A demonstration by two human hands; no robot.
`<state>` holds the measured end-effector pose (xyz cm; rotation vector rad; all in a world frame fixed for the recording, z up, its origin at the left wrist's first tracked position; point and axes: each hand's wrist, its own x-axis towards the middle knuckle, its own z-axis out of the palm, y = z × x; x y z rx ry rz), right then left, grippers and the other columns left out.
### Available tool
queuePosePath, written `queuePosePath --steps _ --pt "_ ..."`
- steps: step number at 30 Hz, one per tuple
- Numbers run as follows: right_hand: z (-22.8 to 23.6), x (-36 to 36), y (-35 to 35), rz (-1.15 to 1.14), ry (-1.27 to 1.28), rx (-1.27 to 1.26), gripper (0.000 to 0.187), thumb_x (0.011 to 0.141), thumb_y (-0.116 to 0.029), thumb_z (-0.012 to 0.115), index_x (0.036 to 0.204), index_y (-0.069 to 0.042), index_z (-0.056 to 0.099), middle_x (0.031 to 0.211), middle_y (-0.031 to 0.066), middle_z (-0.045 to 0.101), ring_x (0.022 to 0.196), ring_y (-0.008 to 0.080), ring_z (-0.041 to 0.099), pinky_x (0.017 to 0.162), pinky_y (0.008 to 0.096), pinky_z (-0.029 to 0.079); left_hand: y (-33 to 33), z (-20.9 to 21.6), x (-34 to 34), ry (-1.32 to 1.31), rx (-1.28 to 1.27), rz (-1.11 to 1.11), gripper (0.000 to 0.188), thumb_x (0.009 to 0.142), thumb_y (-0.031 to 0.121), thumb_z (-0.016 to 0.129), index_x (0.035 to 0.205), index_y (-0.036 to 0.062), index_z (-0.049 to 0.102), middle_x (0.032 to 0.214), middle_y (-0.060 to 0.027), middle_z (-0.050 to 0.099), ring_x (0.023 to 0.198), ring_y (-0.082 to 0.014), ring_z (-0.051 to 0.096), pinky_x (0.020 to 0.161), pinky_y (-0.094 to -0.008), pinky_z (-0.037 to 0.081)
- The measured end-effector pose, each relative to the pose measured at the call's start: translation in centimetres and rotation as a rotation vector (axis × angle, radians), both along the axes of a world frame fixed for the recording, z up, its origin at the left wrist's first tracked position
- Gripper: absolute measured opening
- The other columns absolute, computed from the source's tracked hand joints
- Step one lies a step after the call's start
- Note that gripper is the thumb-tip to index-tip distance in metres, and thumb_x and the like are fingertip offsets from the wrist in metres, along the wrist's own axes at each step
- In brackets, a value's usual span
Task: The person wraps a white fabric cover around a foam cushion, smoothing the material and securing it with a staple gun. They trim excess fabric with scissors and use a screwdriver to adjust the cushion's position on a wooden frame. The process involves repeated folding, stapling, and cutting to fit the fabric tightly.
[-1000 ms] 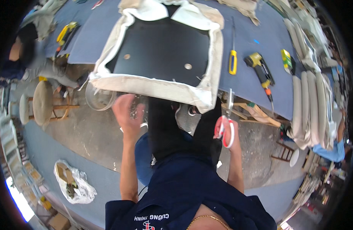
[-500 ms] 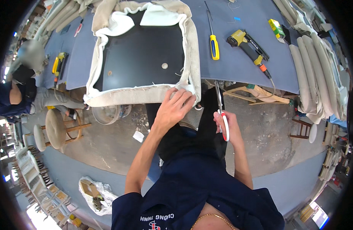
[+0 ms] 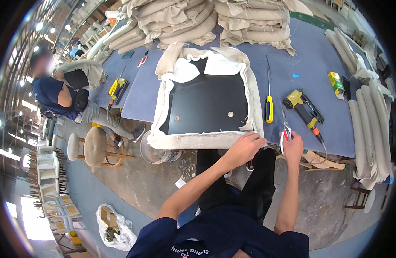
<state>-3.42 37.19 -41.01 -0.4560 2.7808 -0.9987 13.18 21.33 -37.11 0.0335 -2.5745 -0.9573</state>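
An upholstered chair seat (image 3: 206, 103) lies upside down at the table's front edge, its black base board showing. White padding and beige fabric (image 3: 198, 141) are folded around the rim. My left hand (image 3: 246, 148) is closed on the near right corner, fingers bent over the fabric there. In my right hand (image 3: 293, 147) is a pair of scissors (image 3: 286, 133) with red and white handles. Its blades point away from me over the table, right of the seat and apart from it. Part of the blades is hard to make out beside the staple gun.
Right of the seat lie a yellow-handled screwdriver (image 3: 269, 109), a yellow and black staple gun (image 3: 303, 107) with a hose, and a small yellow-green box (image 3: 336, 83). Stacked beige cushions (image 3: 254, 26) stand at the back and right. A co-worker (image 3: 60, 86) sits at left near another staple gun (image 3: 118, 89).
My right hand has brought the scissors up from below the table edge to over the tabletop. My left hand has shifted to the corner's outer edge. The view has tilted up.
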Motion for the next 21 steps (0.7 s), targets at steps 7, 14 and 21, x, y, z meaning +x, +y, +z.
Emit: queuePosePath --steps 7,14,21 --pt "0.3 -1.3 -3.4 0.196 0.197 -0.274 0.026 0.088 -0.014 0.071 0.109 0.002 0.071 0.111 0.0256 0.070 0.102 0.0451 0.066 0.087 0.0478 0.053 -2.1 2.4 0.0 -0.186 -0.112 -0.234 0.038 0.091 0.008 0.065 0.129 0.0044 0.062 0.104 -0.0186 0.064 0.100 -0.0394 0.062 0.088 -0.0475 0.049" --pt "0.7 6.0 -0.5 0.194 -0.037 -0.730 0.020 0.085 0.002 0.066 0.105 0.005 0.070 0.104 0.0185 0.072 0.100 0.0335 0.070 0.088 0.0369 0.054 -1.9 4.0 -3.3 -0.328 -0.126 -0.308 0.030 0.090 0.010 0.070 0.119 0.0050 0.065 0.102 -0.0137 0.064 0.098 -0.0375 0.063 0.082 -0.0454 0.052" --pt "-1.6 9.1 -0.6 0.203 -0.069 -0.833 0.039 0.079 -0.002 0.079 0.116 0.003 0.068 0.120 0.0156 0.070 0.110 0.0324 0.069 0.095 0.0369 0.053 -1.9 2.7 -3.6 -0.346 0.116 -0.196 0.018 0.088 0.004 0.073 0.105 0.0001 0.068 0.090 -0.0126 0.068 0.079 -0.0302 0.066 0.074 -0.0388 0.054"
